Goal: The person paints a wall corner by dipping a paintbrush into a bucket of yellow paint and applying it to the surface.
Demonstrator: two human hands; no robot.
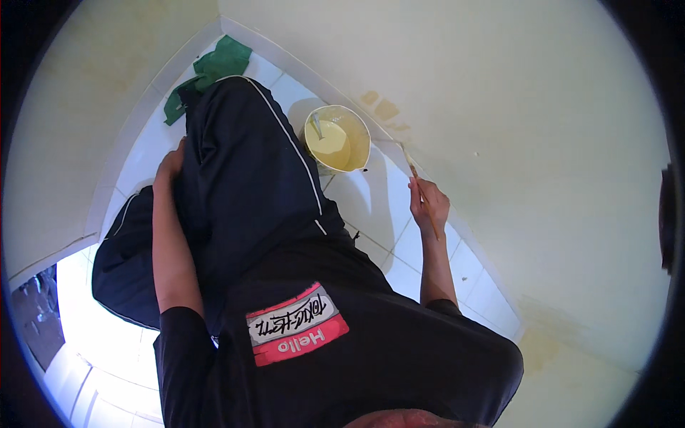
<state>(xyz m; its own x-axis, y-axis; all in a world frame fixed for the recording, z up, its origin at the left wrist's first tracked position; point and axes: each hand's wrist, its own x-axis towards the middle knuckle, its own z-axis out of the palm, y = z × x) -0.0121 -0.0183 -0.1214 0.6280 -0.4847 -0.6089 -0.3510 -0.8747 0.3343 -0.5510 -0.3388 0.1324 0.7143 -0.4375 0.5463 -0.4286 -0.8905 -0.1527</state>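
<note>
My right hand (430,202) is closed round the handle of a thin paintbrush (414,171). The bristle end meets the strip where the wall joins the floor; contact is too fine to make out. To the left of that hand stands a bucket (362,151) of pale yellow paint, with a metal-looking handle (317,125) sticking up out of it. My left hand (170,162) rests beside my bent leg in dark trousers, its fingers mostly hidden behind the leg.
A green cloth (227,60) lies crumpled on the white tiled floor (354,197) in the corner. Pale walls (514,121) rise on both sides above a low skirting (267,46). Brownish patches (384,109) mark the wall by the bucket. Bright light falls on the floor at lower left.
</note>
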